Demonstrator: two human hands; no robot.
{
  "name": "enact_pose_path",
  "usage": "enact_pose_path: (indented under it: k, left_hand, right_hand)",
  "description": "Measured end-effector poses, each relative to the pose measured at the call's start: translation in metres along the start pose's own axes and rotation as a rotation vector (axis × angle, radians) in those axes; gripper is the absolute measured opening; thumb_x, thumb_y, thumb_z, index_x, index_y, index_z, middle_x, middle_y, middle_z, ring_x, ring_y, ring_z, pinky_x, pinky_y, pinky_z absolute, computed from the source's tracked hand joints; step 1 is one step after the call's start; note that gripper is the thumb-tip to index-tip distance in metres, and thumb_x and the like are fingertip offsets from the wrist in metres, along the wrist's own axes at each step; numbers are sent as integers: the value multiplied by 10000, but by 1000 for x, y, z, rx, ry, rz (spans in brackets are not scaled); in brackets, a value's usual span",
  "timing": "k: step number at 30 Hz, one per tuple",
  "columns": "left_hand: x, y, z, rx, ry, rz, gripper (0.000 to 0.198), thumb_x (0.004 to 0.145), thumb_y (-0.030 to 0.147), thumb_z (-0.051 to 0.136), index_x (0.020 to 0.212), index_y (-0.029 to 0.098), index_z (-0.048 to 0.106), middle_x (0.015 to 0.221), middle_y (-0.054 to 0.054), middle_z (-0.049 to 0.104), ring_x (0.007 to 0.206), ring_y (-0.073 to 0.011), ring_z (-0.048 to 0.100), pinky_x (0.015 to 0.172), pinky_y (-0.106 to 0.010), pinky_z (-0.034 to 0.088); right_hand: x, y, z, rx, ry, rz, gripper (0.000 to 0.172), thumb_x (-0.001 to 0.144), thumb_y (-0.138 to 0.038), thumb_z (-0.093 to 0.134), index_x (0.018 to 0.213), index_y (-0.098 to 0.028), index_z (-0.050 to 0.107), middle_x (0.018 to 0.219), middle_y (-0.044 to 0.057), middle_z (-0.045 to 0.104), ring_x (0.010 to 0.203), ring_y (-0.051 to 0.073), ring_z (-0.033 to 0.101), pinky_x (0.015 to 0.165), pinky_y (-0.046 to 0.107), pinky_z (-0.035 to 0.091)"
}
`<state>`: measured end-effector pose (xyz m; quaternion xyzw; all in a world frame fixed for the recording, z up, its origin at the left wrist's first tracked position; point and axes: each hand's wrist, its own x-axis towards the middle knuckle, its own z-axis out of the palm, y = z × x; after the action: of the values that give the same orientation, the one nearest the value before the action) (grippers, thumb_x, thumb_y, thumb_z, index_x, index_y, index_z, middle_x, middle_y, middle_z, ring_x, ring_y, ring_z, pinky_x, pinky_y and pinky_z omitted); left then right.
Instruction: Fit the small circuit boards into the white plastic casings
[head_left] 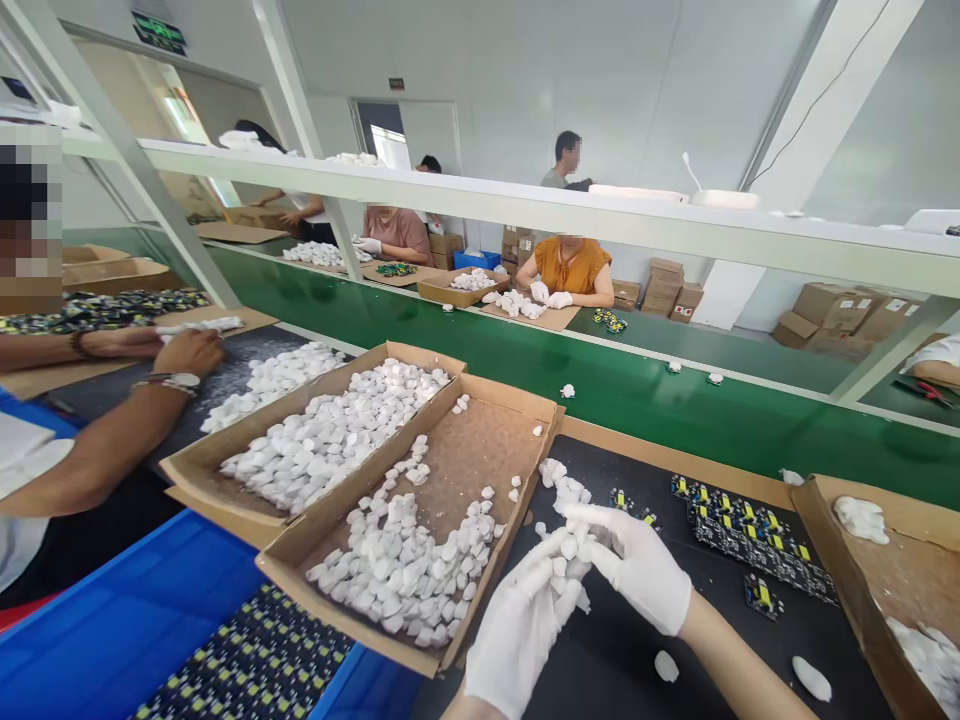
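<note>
My left hand (519, 622), in a white glove, is closed around small white putty-like lumps (568, 548). Also gloved, my right hand (643, 572) meets it from the right, its thumb and fingers pinched at the same white stuff. Exactly how the fingertips grip is partly hidden. Just beyond the hands lies a larger clump of white putty (564, 486) on the black mat (622, 665). Small circuit boards with yellow parts (739, 508) stand in rows to the right, and a single board (763, 597) lies nearer. Loose white pieces (666, 666) rest on the mat.
A cardboard tray (517, 410) of white lumps stands left, beside a fuller tray (225, 500). Another tray (832, 490) is at right. A blue bin (172, 590) holds circuit boards. Behind runs a green belt (510, 365) under a white shelf (525, 195). Co-workers sit left and across.
</note>
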<state>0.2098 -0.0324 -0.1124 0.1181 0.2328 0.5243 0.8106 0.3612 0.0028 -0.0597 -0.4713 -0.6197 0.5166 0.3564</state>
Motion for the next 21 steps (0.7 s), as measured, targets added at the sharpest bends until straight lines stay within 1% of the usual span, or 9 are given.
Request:
enact_pose_path:
  k: [2,4,7,9,11,14,17,19,21]
  left_hand:
    - [-4,-1,2,55,19,25,327,801,215,688,1126,185,678,1158,-103,657,1083,-223,605,904,-271,479]
    - [-6,-3,5,106,18,82,364,759,248,741,1112,182,685,1064,-92,681,1064,-222,606,893,-268,485]
    - [-6,-4,7,145,14,126,352,697,260,796,1021,151,712,943,-76,687,981,-203,623,845,-253,507]
    - [-4,-4,8,130,54,84,314,687,243,802,966,128,715,908,-72,689,867,-161,644,749,-208,527]
    - [-2,-4,7,55,107,22,294,655,207,816,910,107,709,825,-58,686,710,-113,643,615,-157,519]
    - [-1,-1,8,-111,170,-78,209,640,115,793,815,100,679,651,-7,633,555,-79,605,497,-131,483]
    - [-2,3,11,-232,202,-172,54,745,77,671,782,98,637,572,24,563,496,-61,572,477,-132,470]
    - [-4,6,13,-261,209,-200,50,810,108,601,762,106,612,544,37,521,495,-68,572,479,-142,469]
    - [-6,7,16,-299,180,-211,103,847,154,568,751,126,593,518,49,481,528,-92,593,501,-165,479]
  right_hand:
    - [-4,2,-1,-177,8,-96,377,771,-214,584,1141,-218,655,1130,92,645,1071,255,570,1015,471,382]
    - [-8,8,1,-382,-27,-241,476,780,-186,559,1255,-204,578,1199,116,605,1124,250,542,1029,472,379]
    - [-12,15,6,-525,-53,-378,539,778,-129,521,1315,-176,506,1085,115,631,1035,215,585,962,427,455]
    - [-14,16,10,-476,-13,-335,413,798,-139,500,1198,-176,594,1041,107,652,967,204,616,899,398,496]
    - [-14,13,13,-339,16,-204,289,825,-228,524,1082,-173,644,1064,114,672,929,212,641,845,387,522]
    - [-9,8,14,-137,2,-21,324,839,-394,530,1025,-160,655,904,94,718,741,199,663,699,354,550]
    - [7,11,6,-166,53,14,379,857,-405,465,1055,-138,647,803,79,718,608,176,629,592,328,538]
    - [26,18,-4,-270,173,-6,406,875,-372,418,1131,-128,618,970,117,711,729,196,646,686,360,542]
    - [48,28,-15,-414,312,-39,409,893,-314,382,1198,-136,587,1173,141,641,1003,232,605,898,415,477]
